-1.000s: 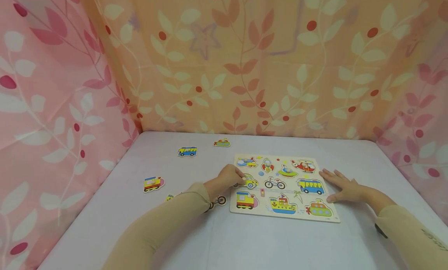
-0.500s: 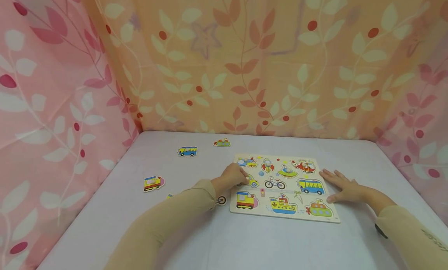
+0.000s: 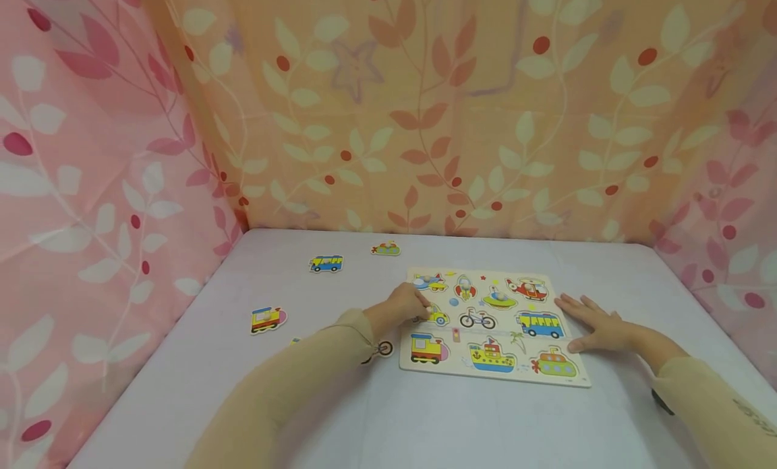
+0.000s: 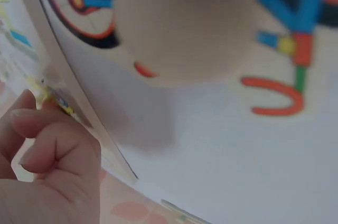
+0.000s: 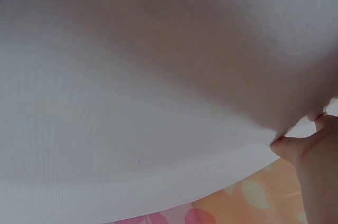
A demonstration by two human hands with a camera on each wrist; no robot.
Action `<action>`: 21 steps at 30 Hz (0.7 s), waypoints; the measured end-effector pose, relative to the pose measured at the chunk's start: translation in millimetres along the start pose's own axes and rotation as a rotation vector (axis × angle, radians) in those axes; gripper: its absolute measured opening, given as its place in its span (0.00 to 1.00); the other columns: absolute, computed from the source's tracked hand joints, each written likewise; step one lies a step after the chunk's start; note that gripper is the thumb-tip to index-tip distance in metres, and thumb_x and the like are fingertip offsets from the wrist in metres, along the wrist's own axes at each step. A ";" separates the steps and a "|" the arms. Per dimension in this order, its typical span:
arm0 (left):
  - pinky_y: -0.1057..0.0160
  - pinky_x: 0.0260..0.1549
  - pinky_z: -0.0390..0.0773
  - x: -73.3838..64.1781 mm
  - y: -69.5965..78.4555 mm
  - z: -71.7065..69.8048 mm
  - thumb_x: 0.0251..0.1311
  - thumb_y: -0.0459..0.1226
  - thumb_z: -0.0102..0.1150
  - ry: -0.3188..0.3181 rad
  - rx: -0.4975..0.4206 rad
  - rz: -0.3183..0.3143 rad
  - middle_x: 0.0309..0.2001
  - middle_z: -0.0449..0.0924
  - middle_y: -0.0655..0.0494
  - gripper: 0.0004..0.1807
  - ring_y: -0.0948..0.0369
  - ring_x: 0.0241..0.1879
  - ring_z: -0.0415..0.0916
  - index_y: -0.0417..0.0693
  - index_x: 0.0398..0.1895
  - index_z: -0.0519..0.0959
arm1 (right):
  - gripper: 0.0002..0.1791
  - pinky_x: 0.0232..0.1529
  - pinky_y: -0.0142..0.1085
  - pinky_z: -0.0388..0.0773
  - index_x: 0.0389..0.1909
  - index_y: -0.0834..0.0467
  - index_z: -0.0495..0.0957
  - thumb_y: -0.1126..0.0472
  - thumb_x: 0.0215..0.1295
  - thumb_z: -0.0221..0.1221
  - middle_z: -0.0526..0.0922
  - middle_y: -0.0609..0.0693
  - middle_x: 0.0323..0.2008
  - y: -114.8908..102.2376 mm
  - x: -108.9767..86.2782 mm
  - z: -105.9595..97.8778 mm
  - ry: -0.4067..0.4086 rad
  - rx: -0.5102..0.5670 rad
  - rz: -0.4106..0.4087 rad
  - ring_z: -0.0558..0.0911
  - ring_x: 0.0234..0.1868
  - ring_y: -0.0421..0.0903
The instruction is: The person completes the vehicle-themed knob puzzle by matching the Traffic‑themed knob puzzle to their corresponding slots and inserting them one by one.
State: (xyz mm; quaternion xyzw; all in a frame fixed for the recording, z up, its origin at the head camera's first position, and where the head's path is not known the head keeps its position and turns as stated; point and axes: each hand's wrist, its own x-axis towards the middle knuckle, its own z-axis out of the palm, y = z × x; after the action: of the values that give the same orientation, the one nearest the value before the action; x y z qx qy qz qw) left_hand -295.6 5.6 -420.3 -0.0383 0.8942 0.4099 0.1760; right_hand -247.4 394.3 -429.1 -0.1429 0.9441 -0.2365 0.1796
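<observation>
A wooden vehicle puzzle board (image 3: 452,369) lies on the table in the head view. My left hand (image 3: 397,307) pinches the yellow car piece (image 3: 440,315) at its knob, over the board's left side; the fingers cover part of the car. In the left wrist view, the curled fingers of that hand (image 4: 60,150) are at the board's edge. My right hand (image 3: 601,328) rests with spread fingers against the board's right edge. Beneath the left wrist, partly hidden, lies a bicycle piece (image 3: 385,349), whose round knob (image 4: 182,28) looms large in the left wrist view.
Loose on the table lie a train piece (image 3: 267,320), a bus piece (image 3: 326,264) and a submarine piece (image 3: 386,249). Another piece (image 3: 295,341) peeks out from behind the left sleeve. Plane, rocket, saucer and helicopter (image 3: 527,289) with knobs sit in the board's upper part. Patterned curtains (image 3: 388,118) enclose the table.
My left hand has shifted slightly right with the car piece, showing less of the car's left side. The right hand has stayed in place at the board's edge.
</observation>
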 end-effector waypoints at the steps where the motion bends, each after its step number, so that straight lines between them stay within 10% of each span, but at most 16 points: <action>1: 0.70 0.21 0.70 -0.6 -1.5 -2.8 0.50 0.30 0.72 -0.005 -0.016 -0.005 0.32 0.77 0.53 0.06 0.63 0.25 0.70 0.43 0.32 0.85 | 0.55 0.50 0.78 0.25 0.74 0.61 0.48 0.44 0.53 0.68 0.40 0.68 0.73 0.6 0.1 1.1 0.000 0.006 -0.010 0.33 0.68 0.76; 21: 0.67 0.17 0.57 -37.9 -53.8 -97.2 0.57 0.37 0.68 -0.121 -0.060 0.009 0.31 0.74 0.54 0.15 0.62 0.18 0.60 0.48 0.48 0.83 | 0.55 0.50 0.78 0.25 0.74 0.63 0.50 0.44 0.52 0.68 0.40 0.70 0.73 -0.5 -0.5 -0.4 -0.006 0.006 -0.009 0.32 0.68 0.76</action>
State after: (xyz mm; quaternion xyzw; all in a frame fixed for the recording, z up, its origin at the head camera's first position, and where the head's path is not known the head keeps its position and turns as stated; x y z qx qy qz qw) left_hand -276.3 -105.3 -387.4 -0.0148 0.8693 0.4390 0.2266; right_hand -247.1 394.2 -428.4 -0.1476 0.9422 -0.2397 0.1818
